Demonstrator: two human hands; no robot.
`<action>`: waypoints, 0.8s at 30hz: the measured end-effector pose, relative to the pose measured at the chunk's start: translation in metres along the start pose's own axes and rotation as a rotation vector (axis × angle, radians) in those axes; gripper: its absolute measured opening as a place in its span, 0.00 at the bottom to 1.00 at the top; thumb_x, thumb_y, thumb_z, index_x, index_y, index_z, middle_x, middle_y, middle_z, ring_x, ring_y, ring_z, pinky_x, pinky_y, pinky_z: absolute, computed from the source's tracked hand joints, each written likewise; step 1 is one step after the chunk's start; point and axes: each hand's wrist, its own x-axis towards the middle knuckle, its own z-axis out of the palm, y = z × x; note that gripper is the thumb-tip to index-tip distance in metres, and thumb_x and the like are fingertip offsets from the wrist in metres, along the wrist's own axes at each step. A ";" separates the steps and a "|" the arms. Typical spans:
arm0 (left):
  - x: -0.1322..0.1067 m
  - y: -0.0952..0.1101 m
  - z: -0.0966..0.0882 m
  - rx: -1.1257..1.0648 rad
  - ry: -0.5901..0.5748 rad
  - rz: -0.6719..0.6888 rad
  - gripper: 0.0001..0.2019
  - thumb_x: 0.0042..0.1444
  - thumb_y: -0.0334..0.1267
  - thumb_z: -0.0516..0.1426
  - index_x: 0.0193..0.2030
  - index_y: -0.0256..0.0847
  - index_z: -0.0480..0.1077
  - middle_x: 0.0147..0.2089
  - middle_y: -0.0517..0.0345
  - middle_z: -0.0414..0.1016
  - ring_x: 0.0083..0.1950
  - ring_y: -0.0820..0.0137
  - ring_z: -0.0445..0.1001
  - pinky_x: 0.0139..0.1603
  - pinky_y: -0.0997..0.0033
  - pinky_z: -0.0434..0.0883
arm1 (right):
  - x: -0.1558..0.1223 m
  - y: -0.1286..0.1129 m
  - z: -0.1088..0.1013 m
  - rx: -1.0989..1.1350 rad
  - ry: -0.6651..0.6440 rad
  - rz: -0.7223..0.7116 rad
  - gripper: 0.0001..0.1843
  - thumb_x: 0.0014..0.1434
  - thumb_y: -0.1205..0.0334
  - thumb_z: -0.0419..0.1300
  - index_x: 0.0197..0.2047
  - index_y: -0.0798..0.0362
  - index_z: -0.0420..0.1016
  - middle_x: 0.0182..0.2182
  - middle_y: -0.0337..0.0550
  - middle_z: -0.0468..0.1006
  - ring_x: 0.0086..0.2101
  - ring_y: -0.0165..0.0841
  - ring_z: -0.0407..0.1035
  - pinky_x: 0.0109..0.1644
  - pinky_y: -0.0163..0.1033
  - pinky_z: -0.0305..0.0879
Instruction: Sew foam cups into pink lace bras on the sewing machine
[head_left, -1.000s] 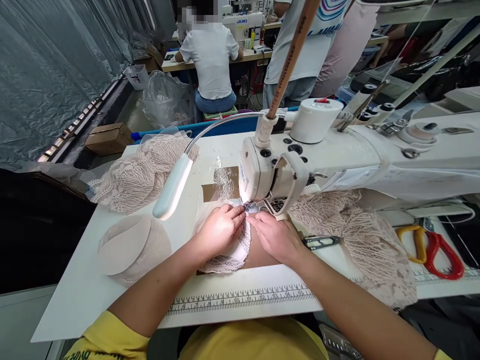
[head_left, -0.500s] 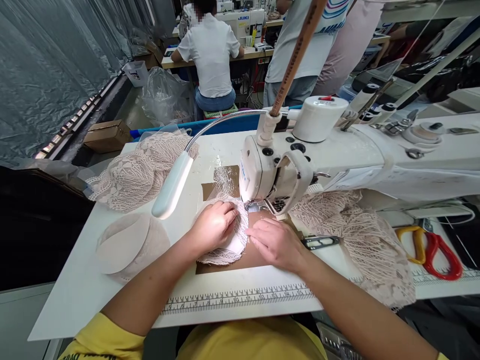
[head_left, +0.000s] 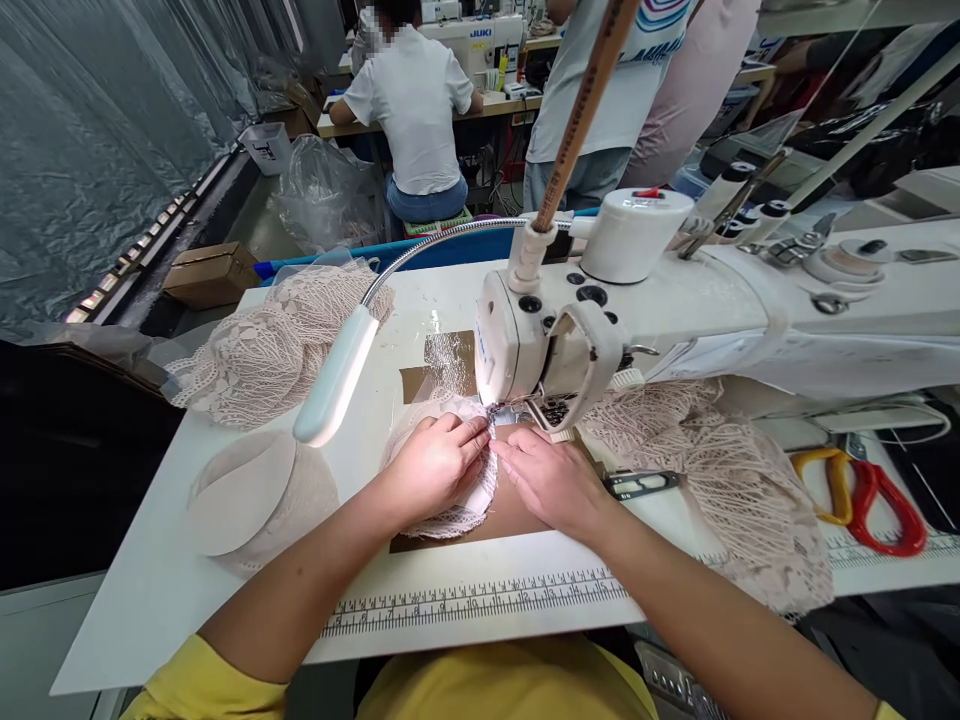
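Observation:
A round pale-pink lace piece [head_left: 466,516] with a white inner layer lies under the needle area of a white sewing machine [head_left: 504,335]. My left hand [head_left: 436,465] rests over it, fingers closed on the fabric close to the presser foot. At its right edge my right hand [head_left: 551,480] pinches the border between thumb and fingertips, just in front of the foot. The two hands' fingertips nearly meet there. The needle and the exact stitch line are hidden by the machine head and my fingers. Brown sheet [head_left: 517,505] covers the machine bed beneath the lace.
Black thread snips [head_left: 641,485] lie right of my right hand, beside a lace heap [head_left: 739,480]. Red-and-yellow-handled scissors [head_left: 889,508] are farther right. Round beige pieces [head_left: 247,495] and more lace [head_left: 262,345] lie left, near a gooseneck lamp [head_left: 336,375]. Other people work behind.
My left hand has moved right, its fingertips coming closer to the presser foot. My right fingers have shifted slightly up and left along the lace edge. The lace piece has turned slightly.

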 end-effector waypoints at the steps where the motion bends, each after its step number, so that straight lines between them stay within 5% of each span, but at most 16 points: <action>1: 0.000 0.000 0.000 0.003 -0.004 0.000 0.18 0.67 0.38 0.46 0.58 0.34 0.68 0.60 0.48 0.69 0.48 0.60 0.68 0.47 0.60 0.69 | 0.000 0.000 0.001 -0.005 0.013 -0.004 0.16 0.62 0.70 0.49 0.48 0.55 0.75 0.31 0.43 0.74 0.32 0.32 0.64 0.32 0.37 0.52; 24: 0.005 -0.012 0.011 -0.010 0.100 0.075 0.16 0.64 0.33 0.51 0.56 0.33 0.69 0.59 0.47 0.71 0.49 0.59 0.69 0.46 0.58 0.68 | 0.006 0.001 0.009 -0.072 0.110 0.052 0.19 0.61 0.71 0.50 0.51 0.54 0.76 0.36 0.47 0.77 0.32 0.33 0.68 0.30 0.36 0.58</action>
